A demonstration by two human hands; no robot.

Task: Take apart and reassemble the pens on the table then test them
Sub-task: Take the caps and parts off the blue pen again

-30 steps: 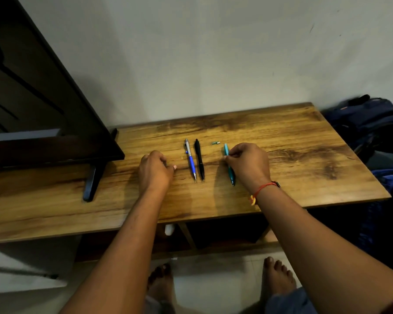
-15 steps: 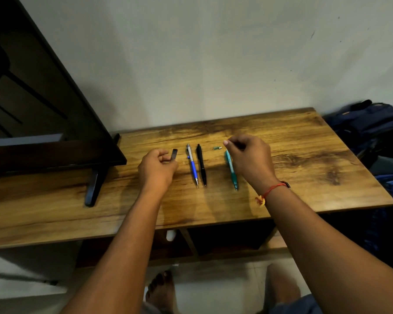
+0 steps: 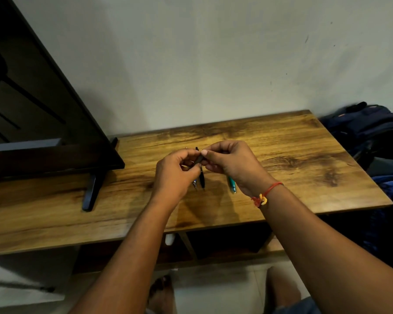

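Pens [image 3: 202,185] lie in a row on the wooden table [image 3: 293,159], partly hidden under two hands that meet just above it. At nine o'clock from the hands a dark flat screen [image 3: 43,123] stands on the tabletop, its foot [image 3: 91,191] reaching toward the near edge. The left hand [image 3: 174,177] has its fingers curled round one end of a short dark pen piece [image 3: 199,158]; which part of a pen this is cannot be told. At six o'clock from the piece, the tip of a blue pen [image 3: 194,183] shows from under that hand. Just beside it lies a black pen [image 3: 202,176], pointing toward the near edge. The right hand [image 3: 233,164] pinches the other end of the dark piece with its fingertips. At five o'clock from the piece a teal pen [image 3: 232,185] sticks out from beneath the right wrist. A red thread band [image 3: 267,192] circles that wrist. At three o'clock, past the table's end, dark blue bags [image 3: 368,130] are heaped.
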